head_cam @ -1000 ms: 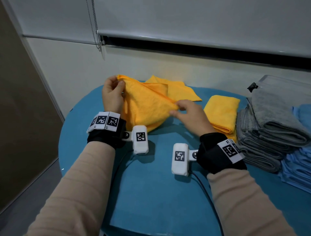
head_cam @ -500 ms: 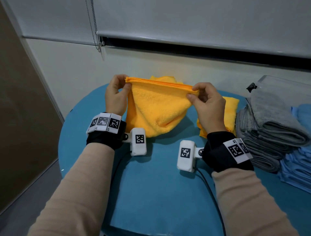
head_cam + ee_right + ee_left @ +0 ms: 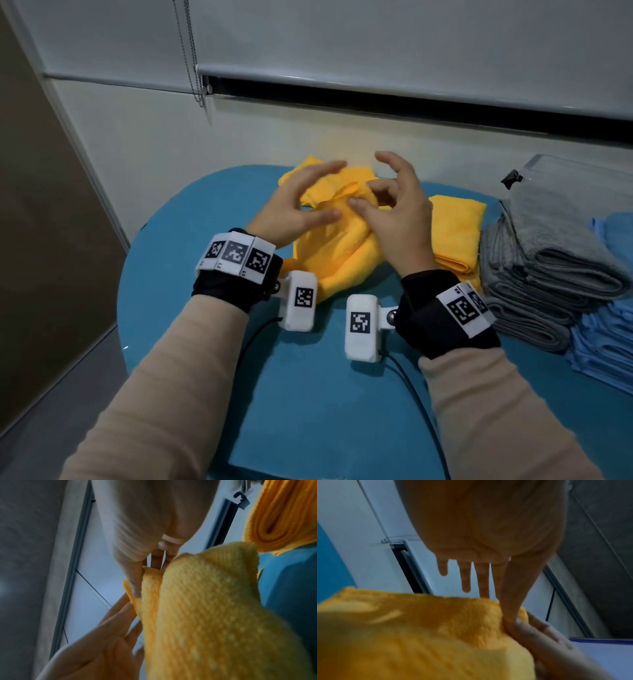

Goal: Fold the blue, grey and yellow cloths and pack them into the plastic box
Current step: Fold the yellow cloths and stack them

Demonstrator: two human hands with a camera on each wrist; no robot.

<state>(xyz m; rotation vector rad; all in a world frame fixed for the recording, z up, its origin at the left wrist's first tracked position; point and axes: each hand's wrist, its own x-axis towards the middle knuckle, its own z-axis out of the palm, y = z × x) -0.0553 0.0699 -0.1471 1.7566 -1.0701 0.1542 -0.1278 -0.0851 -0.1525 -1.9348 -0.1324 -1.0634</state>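
Note:
A loose yellow cloth [image 3: 342, 253] lies bunched on the blue table [image 3: 308, 394], its upper edges gathered between my hands. My left hand [image 3: 318, 192] hovers over it with straight, spread fingers; in the left wrist view its thumb [image 3: 511, 601] touches the yellow cloth [image 3: 419, 635]. My right hand [image 3: 366, 197] pinches a fold of the cloth [image 3: 214, 608] between thumb [image 3: 135, 582] and curled fingers, its index finger raised. A folded yellow cloth [image 3: 455, 233] lies to the right. Beyond it are folded grey cloths [image 3: 548, 260], blue cloths [image 3: 609, 335] and the clear plastic box [image 3: 565, 164].
The wall and a window blind run close behind the table's far edge. The grey and blue stacks fill the right side. Cables from both wrist cameras trail over the bare blue surface in front of me.
Both hands held the cloth stretched up by its top edge. They have come together, the cloth has dropped in a bunch onto the table, and my left hand has let go.

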